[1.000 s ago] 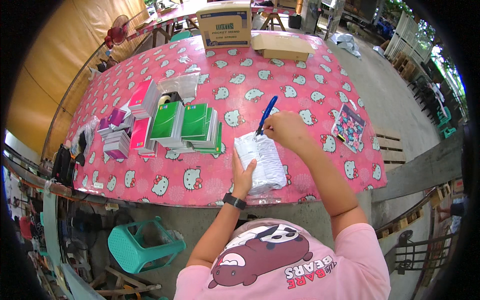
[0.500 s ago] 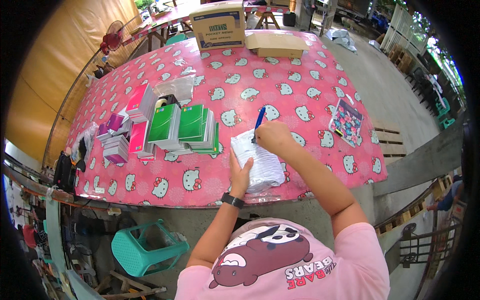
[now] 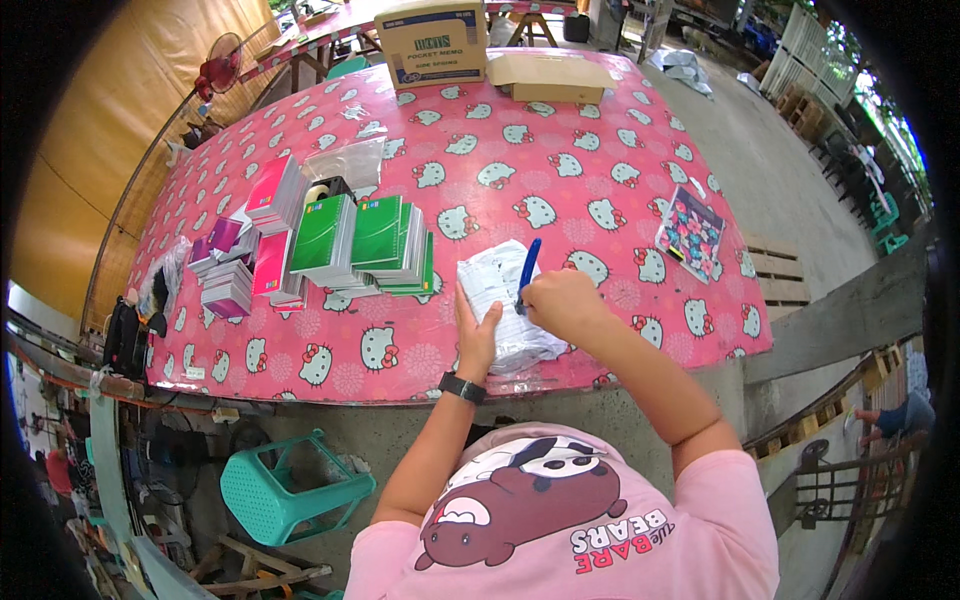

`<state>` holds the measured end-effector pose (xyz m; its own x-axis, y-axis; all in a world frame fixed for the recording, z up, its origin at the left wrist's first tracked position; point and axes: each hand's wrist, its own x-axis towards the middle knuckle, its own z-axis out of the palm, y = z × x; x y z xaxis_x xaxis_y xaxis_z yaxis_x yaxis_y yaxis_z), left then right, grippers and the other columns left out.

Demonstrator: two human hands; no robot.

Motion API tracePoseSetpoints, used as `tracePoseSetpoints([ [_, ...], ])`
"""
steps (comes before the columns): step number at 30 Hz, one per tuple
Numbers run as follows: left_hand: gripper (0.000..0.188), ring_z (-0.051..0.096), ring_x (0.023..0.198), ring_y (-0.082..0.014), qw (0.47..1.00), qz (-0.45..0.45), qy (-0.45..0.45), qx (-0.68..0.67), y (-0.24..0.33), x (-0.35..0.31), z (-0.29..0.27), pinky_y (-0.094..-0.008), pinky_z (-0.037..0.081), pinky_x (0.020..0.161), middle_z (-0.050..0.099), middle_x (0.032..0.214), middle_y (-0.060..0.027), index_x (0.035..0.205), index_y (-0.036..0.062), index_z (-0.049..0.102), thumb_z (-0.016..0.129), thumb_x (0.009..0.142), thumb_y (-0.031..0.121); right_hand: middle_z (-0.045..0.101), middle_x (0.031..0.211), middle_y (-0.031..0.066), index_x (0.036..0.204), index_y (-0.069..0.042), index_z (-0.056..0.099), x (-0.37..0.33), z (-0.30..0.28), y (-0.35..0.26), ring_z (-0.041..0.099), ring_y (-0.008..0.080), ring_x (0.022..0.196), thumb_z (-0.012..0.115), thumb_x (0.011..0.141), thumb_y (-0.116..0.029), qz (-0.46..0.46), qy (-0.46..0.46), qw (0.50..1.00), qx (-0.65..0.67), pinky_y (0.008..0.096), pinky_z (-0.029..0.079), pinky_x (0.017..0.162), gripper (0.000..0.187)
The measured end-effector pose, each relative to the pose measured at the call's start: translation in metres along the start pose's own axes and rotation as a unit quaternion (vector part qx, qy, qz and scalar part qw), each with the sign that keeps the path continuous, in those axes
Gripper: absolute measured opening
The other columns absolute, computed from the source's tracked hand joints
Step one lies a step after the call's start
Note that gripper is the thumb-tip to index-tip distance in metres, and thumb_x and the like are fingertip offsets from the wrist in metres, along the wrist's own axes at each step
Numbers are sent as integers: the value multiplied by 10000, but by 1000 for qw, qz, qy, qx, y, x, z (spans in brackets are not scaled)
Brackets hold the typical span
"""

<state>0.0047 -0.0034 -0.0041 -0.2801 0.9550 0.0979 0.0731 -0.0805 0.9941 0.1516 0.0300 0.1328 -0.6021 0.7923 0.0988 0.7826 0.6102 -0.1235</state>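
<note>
A white, crinkled packet [image 3: 488, 280] in clear plastic lies near the front edge of the table [image 3: 420, 345]. My left hand [image 3: 477, 335] grips its left side, thumb on top and fingers along the edge. Closed in a fist over the packet's right part, my right hand [image 3: 562, 298] holds a slim blue tool [image 3: 531, 260]. Its blue end sticks up above the fist; the lower end meets the packet by my fingers. Whether it is a pen or a cutter I cannot tell.
Left of the packet stand stacks of green notebooks [image 3: 322, 235], pink notebooks [image 3: 275, 190] and purple notebooks [image 3: 228, 290], with a tape dispenser [image 3: 335, 188] behind. A floral notebook [image 3: 690, 235] lies right. Cardboard box [image 3: 432, 45] and open carton [image 3: 555, 75] stand far back. A green stool [image 3: 290, 490] is below.
My right hand with the blue tool has moved right and toward me across the packet. The tool leans more to the right. My left hand keeps its hold.
</note>
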Motion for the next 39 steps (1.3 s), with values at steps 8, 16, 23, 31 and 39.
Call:
tracePoseSetpoints([
  [8,779,236,1289,-308,999,6,1,-54,-9,6,-5,-365,181,1061,231,1391,-227,1379,-31,135,601,808,222,599,642,75,732,-113,669,-11,-22,-10,616,249,651,599,672,-175,29,-43,998,-25,397,487,581,111],
  [16,777,275,1269,-298,998,-8,-11,-64,12,-1,0,-362,211,1049,265,1368,-228,1375,-39,135,601,807,213,616,683,62,777,-131,683,-34,-10,-4,617,253,657,613,699,-197,-22,-72,997,-15,395,482,589,124],
  [23,783,394,1182,-257,994,-83,-11,-73,34,10,2,-348,318,989,365,1283,-199,1321,-47,216,681,754,226,616,660,96,916,-108,656,-15,54,106,599,253,596,626,767,-230,209,149,921,292,353,466,576,195],
  [31,785,457,1114,-257,998,-55,-3,-27,21,13,-5,-355,368,943,425,1225,-191,1298,-46,232,703,737,236,481,1191,204,1210,-11,448,19,124,46,484,369,1055,667,745,-379,233,275,888,286,416,373,902,632],
  [39,718,472,1099,-225,997,-41,-10,-62,-6,9,-14,-329,371,937,455,1221,-167,1351,-35,201,612,778,105,437,1260,262,1335,48,270,18,124,26,430,318,1188,701,682,-427,226,82,828,506,359,332,975,916],
])
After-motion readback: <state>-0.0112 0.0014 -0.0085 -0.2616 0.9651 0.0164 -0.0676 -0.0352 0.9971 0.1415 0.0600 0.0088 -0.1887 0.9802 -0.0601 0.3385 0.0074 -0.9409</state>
